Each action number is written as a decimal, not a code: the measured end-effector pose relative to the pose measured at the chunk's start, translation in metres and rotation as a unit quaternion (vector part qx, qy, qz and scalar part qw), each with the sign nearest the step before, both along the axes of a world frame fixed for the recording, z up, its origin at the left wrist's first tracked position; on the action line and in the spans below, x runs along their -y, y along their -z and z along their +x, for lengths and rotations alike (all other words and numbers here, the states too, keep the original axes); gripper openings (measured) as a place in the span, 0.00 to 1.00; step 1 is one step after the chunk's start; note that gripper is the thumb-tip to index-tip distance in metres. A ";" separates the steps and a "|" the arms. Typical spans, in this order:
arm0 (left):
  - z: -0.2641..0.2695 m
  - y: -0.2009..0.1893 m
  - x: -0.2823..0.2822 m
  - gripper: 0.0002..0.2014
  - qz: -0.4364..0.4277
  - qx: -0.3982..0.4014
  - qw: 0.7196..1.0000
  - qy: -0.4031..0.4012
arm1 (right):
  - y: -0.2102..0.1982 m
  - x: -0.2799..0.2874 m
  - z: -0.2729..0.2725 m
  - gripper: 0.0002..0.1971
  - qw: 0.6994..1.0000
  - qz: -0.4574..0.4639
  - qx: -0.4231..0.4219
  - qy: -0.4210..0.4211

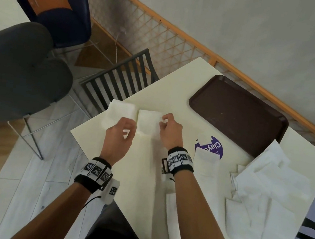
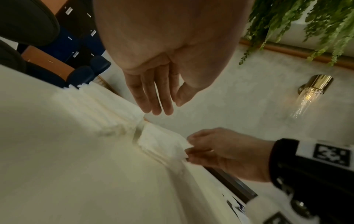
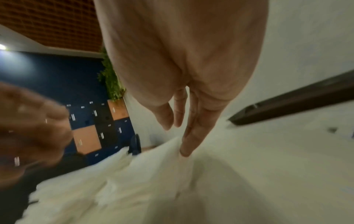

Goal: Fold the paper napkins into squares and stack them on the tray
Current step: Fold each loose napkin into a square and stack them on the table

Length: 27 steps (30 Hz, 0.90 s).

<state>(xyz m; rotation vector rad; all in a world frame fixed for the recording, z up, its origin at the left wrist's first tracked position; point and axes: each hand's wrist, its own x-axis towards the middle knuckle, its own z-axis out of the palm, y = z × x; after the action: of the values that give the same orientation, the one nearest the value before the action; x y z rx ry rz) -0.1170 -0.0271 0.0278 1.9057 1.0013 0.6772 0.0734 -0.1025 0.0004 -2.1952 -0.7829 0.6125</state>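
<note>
Two folded white napkins lie side by side at the far left of the cream table. My right hand pinches the right edge of the right napkin, seen as thumb and fingers closing on its corner. In the right wrist view a fingertip touches the napkin. My left hand hovers with straight fingers over the gap beside the left napkin, holding nothing. The brown tray sits bare at the far right.
A loose pile of unfolded napkins covers the table's right side, next to a purple round sticker. A slatted dark chair stands at the far table edge, and a grey chair stands at the left.
</note>
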 end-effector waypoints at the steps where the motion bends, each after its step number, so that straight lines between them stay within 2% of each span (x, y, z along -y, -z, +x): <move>1: -0.003 0.004 0.008 0.05 -0.009 -0.004 1.000 0.012 | -0.004 0.010 0.004 0.09 0.999 -0.002 0.033 0.001; 3: -0.007 0.013 0.024 0.05 -0.024 -0.020 0.999 0.037 | -0.009 0.040 0.016 0.08 0.995 -0.020 0.100 0.015; 5: -0.011 0.021 0.043 0.05 -0.037 -0.038 0.997 0.063 | -0.009 0.081 0.033 0.07 0.986 -0.087 0.141 0.024; 7: -0.012 0.028 0.063 0.07 -0.061 -0.050 0.993 0.089 | -0.004 0.126 0.052 0.13 0.970 -0.187 0.148 0.045; 9: -0.012 0.034 0.082 0.08 -0.093 -0.058 0.987 0.115 | 0.002 0.164 0.066 0.23 0.952 -0.268 0.142 0.049; 13: -0.003 0.034 0.109 0.07 -0.118 -0.060 0.979 0.158 | 0.009 0.196 0.077 0.24 0.948 -0.294 0.120 -0.016; 15: 0.005 0.029 0.118 0.05 -0.139 -0.033 0.976 0.165 | -0.002 0.201 0.072 0.26 0.963 -0.246 0.094 -0.052; 17: 0.013 0.021 0.123 0.18 -0.158 -0.013 0.972 0.171 | -0.024 0.202 0.061 0.21 0.986 -0.138 0.061 -0.078; 19: 0.023 0.010 0.125 0.35 -0.178 -0.012 0.966 0.186 | -0.055 0.202 0.045 0.13 0.994 -0.034 0.028 -0.100; 20: 0.029 0.002 0.126 0.39 -0.187 -0.011 0.962 0.200 | -0.070 0.201 0.038 0.10 0.994 0.011 0.009 -0.105; 22: 0.038 -0.015 0.128 0.35 -0.190 0.004 0.956 0.224 | -0.097 0.197 0.027 0.09 0.990 0.099 -0.026 -0.100; 24: 0.044 -0.031 0.127 0.21 -0.179 0.044 0.957 0.225 | -0.113 0.193 0.022 0.10 0.981 0.170 -0.053 -0.072; 25: 0.045 -0.037 0.126 0.17 -0.169 0.068 0.959 0.217 | -0.117 0.192 0.020 0.11 0.975 0.198 -0.081 -0.056; 27: 0.046 -0.048 0.124 0.20 -0.167 0.106 0.962 0.190 | -0.118 0.192 0.018 0.16 0.967 0.220 -0.118 -0.052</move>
<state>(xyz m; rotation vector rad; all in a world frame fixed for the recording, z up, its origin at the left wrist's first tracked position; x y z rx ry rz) -0.0705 -0.1507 0.0756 1.6223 0.5501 0.4423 0.0913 -0.2949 0.1189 -1.6516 -0.8203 0.6647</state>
